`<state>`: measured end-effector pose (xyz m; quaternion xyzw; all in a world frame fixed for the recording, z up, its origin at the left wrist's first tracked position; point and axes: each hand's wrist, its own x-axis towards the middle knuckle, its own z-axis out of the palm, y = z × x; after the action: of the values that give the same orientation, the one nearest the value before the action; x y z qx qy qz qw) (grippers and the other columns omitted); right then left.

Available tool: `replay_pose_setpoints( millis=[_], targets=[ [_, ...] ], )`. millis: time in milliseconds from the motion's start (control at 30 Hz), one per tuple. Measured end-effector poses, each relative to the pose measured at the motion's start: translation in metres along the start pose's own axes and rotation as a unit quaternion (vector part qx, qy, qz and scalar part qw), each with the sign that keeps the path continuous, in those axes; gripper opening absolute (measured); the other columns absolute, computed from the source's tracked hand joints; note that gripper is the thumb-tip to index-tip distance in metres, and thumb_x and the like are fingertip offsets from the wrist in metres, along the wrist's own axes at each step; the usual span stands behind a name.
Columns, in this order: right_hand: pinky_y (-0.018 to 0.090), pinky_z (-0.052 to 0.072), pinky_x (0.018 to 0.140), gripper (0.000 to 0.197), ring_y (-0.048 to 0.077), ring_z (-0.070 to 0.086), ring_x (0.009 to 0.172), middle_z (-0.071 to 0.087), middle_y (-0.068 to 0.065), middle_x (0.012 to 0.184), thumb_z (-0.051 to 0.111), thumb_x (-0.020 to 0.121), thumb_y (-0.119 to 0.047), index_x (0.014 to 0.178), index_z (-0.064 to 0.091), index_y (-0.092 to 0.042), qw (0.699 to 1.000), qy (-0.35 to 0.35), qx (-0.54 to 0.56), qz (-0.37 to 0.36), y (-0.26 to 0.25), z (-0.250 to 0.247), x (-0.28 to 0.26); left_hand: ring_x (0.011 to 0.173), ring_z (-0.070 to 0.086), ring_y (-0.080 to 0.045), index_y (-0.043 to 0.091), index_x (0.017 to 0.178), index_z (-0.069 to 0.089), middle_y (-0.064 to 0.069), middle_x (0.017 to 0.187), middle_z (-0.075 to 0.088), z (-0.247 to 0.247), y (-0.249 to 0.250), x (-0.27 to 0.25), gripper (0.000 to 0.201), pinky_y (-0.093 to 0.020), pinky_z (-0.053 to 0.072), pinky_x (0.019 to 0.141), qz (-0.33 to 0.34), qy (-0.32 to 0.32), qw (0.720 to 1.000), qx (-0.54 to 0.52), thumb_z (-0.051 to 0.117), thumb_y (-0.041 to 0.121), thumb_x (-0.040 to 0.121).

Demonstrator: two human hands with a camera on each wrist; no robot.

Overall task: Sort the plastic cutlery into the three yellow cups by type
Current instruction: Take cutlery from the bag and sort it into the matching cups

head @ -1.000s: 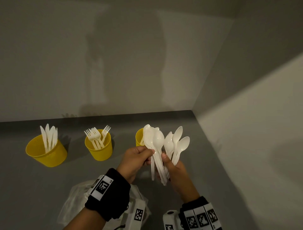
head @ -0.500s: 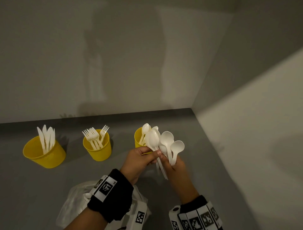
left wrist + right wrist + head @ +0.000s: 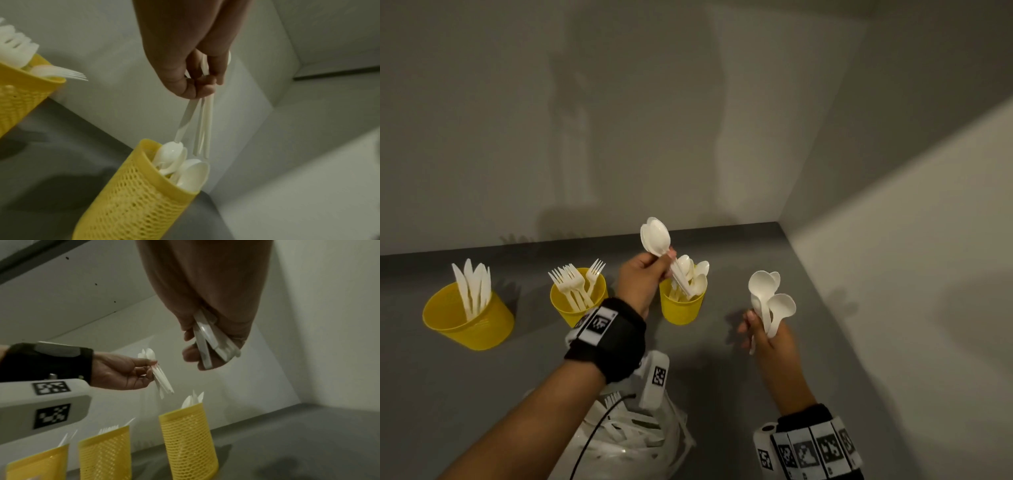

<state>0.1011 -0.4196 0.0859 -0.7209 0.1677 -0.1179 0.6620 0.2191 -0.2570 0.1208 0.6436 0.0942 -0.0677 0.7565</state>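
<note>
Three yellow mesh cups stand in a row on the grey floor: the left cup [image 3: 467, 322] holds white knives, the middle cup [image 3: 577, 296] holds forks, the right cup [image 3: 681, 308] holds spoons. My left hand [image 3: 643, 277] pinches a small bunch of white spoons [image 3: 655, 236] by the handles, bowls up, with the handle ends [image 3: 202, 138] hanging just over the right cup [image 3: 139, 194]. My right hand [image 3: 763, 332] grips another bunch of spoons [image 3: 770, 298], held up to the right of that cup; the handles [image 3: 207, 340] run through its curled fingers.
A clear plastic bag [image 3: 626, 442] with more white cutlery lies on the floor close to me, under my left forearm. White walls meet in a corner behind the cups and run along the right side. Open grey floor lies between the cups and the right wall.
My hands held all the spoons together in front of the right cup; now they have parted. The left hand carried a few spoons over the right cup, the right hand moved right with the others.
</note>
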Motion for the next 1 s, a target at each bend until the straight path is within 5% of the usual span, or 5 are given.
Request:
replay_pose_setpoints(
  millis=[133, 267, 600, 800, 1000],
  targets=[
    [0.008, 0.04, 0.048, 0.022, -0.004, 0.052, 0.048, 0.05, -0.007, 0.052, 0.057, 0.087, -0.019, 0.067, 0.051, -0.022, 0.996, 0.001, -0.081, -0.037, -0.004, -0.01, -0.001, 0.047, 0.058, 0.002, -0.002, 0.101, 0.066, -0.003, 0.068, 0.063, 0.01, -0.018, 0.031, 0.025, -0.011, 0.051, 0.054, -0.007, 0.02, 0.998, 0.065, 0.067, 0.01, 0.079],
    [0.013, 0.039, 0.054, 0.023, 0.002, 0.055, 0.059, 0.059, -0.011, 0.057, 0.055, 0.088, -0.026, 0.068, 0.049, -0.034, 0.979, -0.002, -0.174, -0.104, -0.009, -0.017, 0.002, 0.081, 0.062, -0.02, -0.002, 0.106, 0.065, -0.01, 0.094, 0.067, 0.01, -0.034, 0.038, 0.035, -0.031, 0.05, 0.083, -0.024, -0.037, 0.973, 0.225, 0.072, 0.009, 0.074],
    [0.014, 0.026, 0.053, 0.004, 0.013, 0.044, 0.062, 0.056, 0.008, 0.071, 0.058, 0.076, -0.005, 0.073, 0.058, -0.008, 0.866, 0.009, -0.409, -0.287, -0.031, -0.025, 0.011, 0.12, 0.05, -0.03, 0.0, 0.119, 0.056, -0.015, 0.131, 0.053, -0.004, -0.024, 0.016, 0.053, -0.034, 0.038, 0.1, 0.01, -0.031, 0.959, 0.282, 0.075, 0.008, 0.071],
    [0.017, 0.048, 0.067, 0.014, 0.0, 0.058, 0.071, 0.06, -0.01, 0.078, 0.065, 0.08, -0.024, 0.092, 0.061, -0.016, 0.962, 0.008, -0.21, -0.177, -0.028, -0.006, 0.005, 0.119, 0.053, -0.027, 0.009, 0.12, 0.057, -0.012, 0.13, 0.055, -0.031, -0.02, 0.004, 0.05, -0.038, 0.041, 0.103, 0.0, -0.046, 0.965, 0.258, 0.073, 0.01, 0.073],
    [0.02, 0.046, 0.043, 0.01, 0.005, 0.049, 0.041, 0.055, 0.002, 0.057, 0.065, 0.082, -0.014, 0.076, 0.058, -0.015, 0.999, 0.029, -0.013, -0.039, -0.023, 0.018, 0.003, 0.094, 0.062, -0.017, 0.011, 0.12, 0.057, -0.013, 0.125, 0.058, -0.062, -0.012, -0.02, 0.041, -0.018, 0.051, 0.076, 0.0, -0.058, 0.975, 0.215, 0.067, 0.009, 0.079]
  ],
)
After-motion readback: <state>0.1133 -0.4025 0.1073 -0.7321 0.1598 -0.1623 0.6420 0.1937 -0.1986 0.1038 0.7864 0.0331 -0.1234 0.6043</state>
